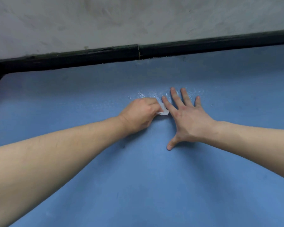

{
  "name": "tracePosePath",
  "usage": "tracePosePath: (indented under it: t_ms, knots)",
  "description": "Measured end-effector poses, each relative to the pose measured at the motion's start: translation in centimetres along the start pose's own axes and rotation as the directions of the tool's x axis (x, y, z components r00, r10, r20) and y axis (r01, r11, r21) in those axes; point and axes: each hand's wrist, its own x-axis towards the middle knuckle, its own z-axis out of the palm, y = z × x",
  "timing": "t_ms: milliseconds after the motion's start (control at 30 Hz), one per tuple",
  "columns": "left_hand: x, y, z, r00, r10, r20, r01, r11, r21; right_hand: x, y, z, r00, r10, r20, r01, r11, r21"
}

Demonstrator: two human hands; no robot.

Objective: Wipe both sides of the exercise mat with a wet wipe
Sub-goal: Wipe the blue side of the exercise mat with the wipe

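The exercise mat [138,185] was plain blue, no logo or writing I could spot, lying flat against a black baseboard [138,51], with a wet sheen mid-mat. Left hand [138,114] had its fingers curled around a crumpled white wet wipe [163,110], right hand [185,117] pressed flat, fingers spread.

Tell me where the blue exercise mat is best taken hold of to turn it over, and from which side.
Grip the blue foam exercise mat at its rounded far-left corner, coming from the left. There its edge lies exposed against the black strip, so fingers could probably slip under it; elsewhere it lies flat.
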Motion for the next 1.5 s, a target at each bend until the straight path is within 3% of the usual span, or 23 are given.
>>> tracePosePath:
  t_ms: [100, 133, 167, 200, 233, 267, 300, 333, 400, 433, 533, 700, 800, 867, 967, 1000, 1100, 1133, 1233, 1267, 1400, 1433, 1500]
  knots:
    - [0.7, -2.4, -1.0, 0.928, -0.319, -0.193, 0.327, 0.945, 0.009, -0.1, -0.2, -0.2, 1.000, 0.014, 0.028, -0.014, 1.000, 0.003]
    - [0.4, -1.9, -0.5, 0.914, -0.354, -0.200, 0.358, 0.933, -0.017, -0.1, -0.2, -0.3, 0.999, 0.019, 0.038, -0.019, 1.000, 0.005]
    - [0.1, -0.2, -0.2, 0.948, -0.286, -0.137, 0.284, 0.958, -0.039, 0.0, -0.3, -0.4, 0.999, 0.024, 0.043, -0.025, 1.000, 0.007]
    - [-0.5, 1.6, 0.6, 0.991, -0.124, -0.045, 0.122, 0.992, -0.041, 0.0, -0.4, -0.4, 0.998, 0.031, 0.048, -0.031, 0.999, 0.007]
    - [-1.1, 2.5, 1.3, 0.998, 0.035, 0.056, -0.032, 0.999, -0.039, 0.1, -0.5, -0.6, 0.998, 0.036, 0.057, -0.036, 0.999, 0.004]
    - [-1.4, 2.5, 1.2, 0.988, 0.088, 0.125, -0.084, 0.996, -0.040, 0.1, -0.6, -0.7, 0.997, 0.043, 0.066, -0.043, 0.999, 0.002]
    - [-1.1, 1.7, 0.6, 0.991, 0.020, 0.136, -0.014, 0.999, -0.045, 0.1, -0.8, -0.9, 0.996, 0.052, 0.073, -0.053, 0.999, 0.002]
    - [-0.5, 0.5, 0.4, 0.993, -0.103, 0.051, 0.105, 0.994, -0.039, 0.0, -0.9, -1.2, 0.994, 0.066, 0.082, -0.066, 0.998, 0.007]
    - [-0.7, 0.3, 0.4, 0.946, -0.324, -0.012, 0.323, 0.944, -0.071, -0.2, -1.3, -1.6, 0.991, 0.088, 0.102, -0.090, 0.996, 0.018]
    - [-1.4, 1.7, 0.2, 0.951, -0.308, 0.025, 0.309, 0.948, -0.082, -0.3, -1.4, -1.8, 0.990, 0.096, 0.101, -0.099, 0.995, 0.019]
    - [-3.9, 4.8, 0.5, 0.974, -0.050, 0.219, 0.084, 0.985, -0.150, -0.5, -1.7, -2.4, 0.989, 0.104, 0.109, -0.108, 0.994, 0.034]
    - [-3.4, 2.4, 1.1, 0.929, -0.370, -0.004, 0.365, 0.918, -0.154, -0.3, -1.1, -1.6, 0.991, 0.087, 0.101, -0.092, 0.995, 0.048]
    - [-5.1, 4.4, 1.9, 0.990, -0.135, 0.049, 0.141, 0.977, -0.162, -0.2, -0.6, -0.7, 0.996, 0.068, 0.051, -0.069, 0.998, 0.015]
    - [-4.8, 3.6, 1.6, 0.988, -0.157, 0.001, 0.155, 0.978, -0.141, -0.2, -0.4, -0.6, 0.997, 0.055, 0.050, -0.055, 0.998, -0.006]
    - [-4.9, 4.6, 2.1, 0.874, -0.459, -0.159, 0.441, 0.887, -0.136, 0.0, -0.1, -0.2, 0.998, 0.033, 0.044, -0.034, 0.999, 0.014]
    - [-4.8, 6.2, 2.3, 0.863, -0.484, -0.144, 0.465, 0.873, -0.148, 0.1, 0.0, -0.2, 0.999, 0.023, 0.046, -0.024, 0.999, 0.027]
    - [-4.8, 8.6, 2.4, 0.925, -0.379, -0.011, 0.376, 0.921, -0.099, 0.1, 0.2, -0.3, 0.999, 0.002, 0.051, -0.004, 0.999, 0.038]
    - [-4.5, 8.1, 1.7, 0.906, -0.424, -0.006, 0.422, 0.903, -0.081, 0.1, 0.3, -0.3, 0.999, -0.007, 0.054, 0.005, 0.999, 0.043]
    - [-4.3, 6.7, 0.9, 0.724, -0.673, -0.153, 0.673, 0.737, -0.059, -0.1, 0.3, -0.5, 0.999, -0.010, 0.051, 0.007, 0.998, 0.056]
    - [-4.4, 7.4, 1.2, 0.700, -0.697, -0.153, 0.697, 0.714, -0.065, -0.1, 0.4, -0.3, 0.999, -0.006, 0.051, 0.003, 0.998, 0.061]
    - [-6.4, 9.4, 2.7, 0.942, -0.331, 0.055, 0.335, 0.936, -0.106, 0.1, 0.4, 0.0, 0.999, 0.000, 0.045, -0.003, 0.998, 0.056]
    - [-6.4, 8.2, 2.3, 0.956, -0.284, 0.073, 0.289, 0.954, -0.077, 0.0, 0.4, 0.1, 1.000, 0.009, 0.030, -0.011, 0.998, 0.060]
    - [-6.4, 6.0, 1.6, 0.942, -0.334, -0.032, 0.333, 0.942, -0.043, -0.1, 0.2, -0.1, 0.999, 0.020, 0.026, -0.022, 0.998, 0.066]
